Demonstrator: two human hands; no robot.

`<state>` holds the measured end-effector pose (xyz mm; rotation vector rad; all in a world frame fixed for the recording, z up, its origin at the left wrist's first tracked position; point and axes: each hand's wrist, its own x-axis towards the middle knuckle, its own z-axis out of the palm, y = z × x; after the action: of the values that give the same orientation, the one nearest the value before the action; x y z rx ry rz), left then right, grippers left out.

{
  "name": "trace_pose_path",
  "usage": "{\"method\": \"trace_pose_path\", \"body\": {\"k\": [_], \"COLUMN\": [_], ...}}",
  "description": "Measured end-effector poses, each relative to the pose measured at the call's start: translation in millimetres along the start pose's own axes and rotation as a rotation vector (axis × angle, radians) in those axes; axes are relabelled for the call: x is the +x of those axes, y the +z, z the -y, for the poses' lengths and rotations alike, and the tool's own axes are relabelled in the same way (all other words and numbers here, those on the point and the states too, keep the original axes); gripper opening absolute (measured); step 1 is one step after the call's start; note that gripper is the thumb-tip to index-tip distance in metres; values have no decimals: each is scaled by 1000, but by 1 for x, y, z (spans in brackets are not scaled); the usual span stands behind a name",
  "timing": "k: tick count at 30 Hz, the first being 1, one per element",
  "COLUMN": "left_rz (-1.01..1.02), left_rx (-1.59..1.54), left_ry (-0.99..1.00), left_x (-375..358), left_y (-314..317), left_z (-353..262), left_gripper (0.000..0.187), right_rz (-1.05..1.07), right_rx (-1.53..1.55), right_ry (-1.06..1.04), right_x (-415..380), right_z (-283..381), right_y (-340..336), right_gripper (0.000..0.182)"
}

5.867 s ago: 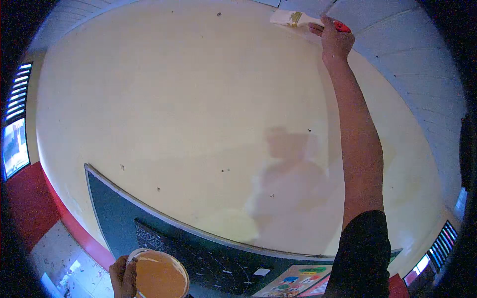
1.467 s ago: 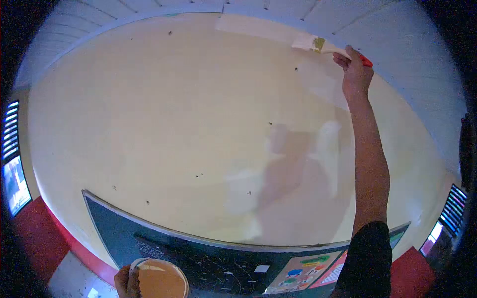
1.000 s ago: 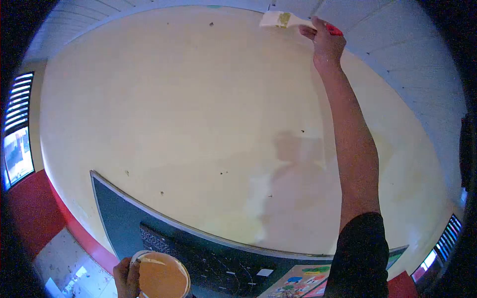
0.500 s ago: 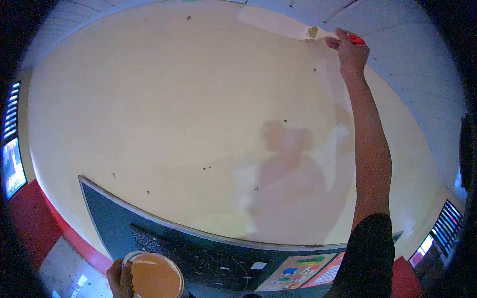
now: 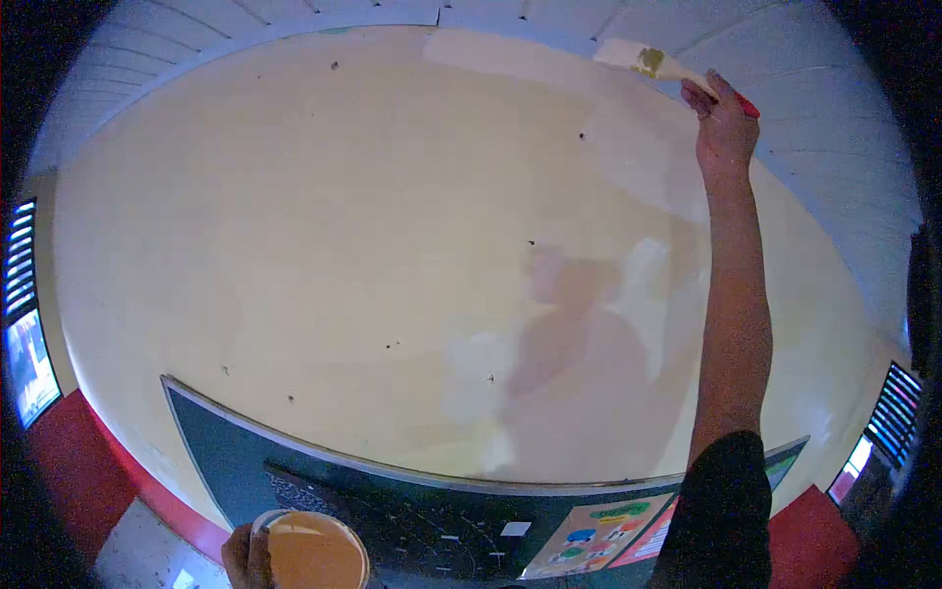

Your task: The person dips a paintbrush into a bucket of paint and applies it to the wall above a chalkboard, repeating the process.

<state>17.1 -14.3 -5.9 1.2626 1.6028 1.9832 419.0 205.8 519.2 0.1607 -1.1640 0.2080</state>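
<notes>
Right hand is gripping a paintbrush, arm stretched up, bristles touching the wall at its top edge by the ceiling. Left hand is clasping a paint can low, in front of the chalkboard.

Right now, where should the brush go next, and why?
Probably sweep the paintbrush left along the top of the wall. The right hand holds it at the end of a paler fresh strip, and the wall beneath looks yellower.
</notes>
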Motion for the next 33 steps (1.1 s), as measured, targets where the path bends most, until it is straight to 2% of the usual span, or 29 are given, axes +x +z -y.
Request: {"method": "trace_pose_path", "body": {"k": [5, 7, 9, 11, 15, 17, 20, 22, 25, 28, 30, 32, 33], "left_rz": [-38, -39, -25, -2, -3, -15, -86, -43, -27, -23, -35, -59, -60], "left_rx": [88, 18, -29, -53, 26, 14, -83, -8, -9, -34, -42, -53, -74], "left_ry": [106, 20, -47, -101, -47, -82, 78, 6, -58, -49, -42, -55, -63], "left_x": [0, -2, -1, -3, -4, -5, -3, -2, -3, -1, -2, -3, -3], "left_y": [2, -2, -5, -5, -6, -7, -4, -5, -7, -11, -13, -15, -14], "left_z": [-4, 12, 14, 3, -18, -14, 17, 5, 10, 18, 20, 21, 20], "left_gripper": [24, 25, 26, 26, 26, 26, 26, 24, 23, 23, 23, 23, 23], "right_rz": [19, 52, 103, 159, 239, 250, 221, 201, 14, -46, -22, -19, -41], "right_rx": [91, 68, -34, -73, 53, 79, 123, 146, 112, -63, -401, -813, -829], "right_ry": [-62, -59, 118, 183, 291, 311, 268, 183, 121, -35, -169, -211, -322], "right_x": [-47, -76, -113, -144, -181, -186, -180, -166, -140, -112, -94, -79, -76], "right_z": [-18, -30, -34, -48, -70, -73, -72, -72, -63, -58, -72, -60, -46], "right_y": [46, 70, 91, 109, 122, 123, 126, 129, 126, 106, 84, 58, 51], "right_gripper": [15, 16, 17, 20, 20, 20, 20, 20, 11, 13, 17, 20, 20]}}
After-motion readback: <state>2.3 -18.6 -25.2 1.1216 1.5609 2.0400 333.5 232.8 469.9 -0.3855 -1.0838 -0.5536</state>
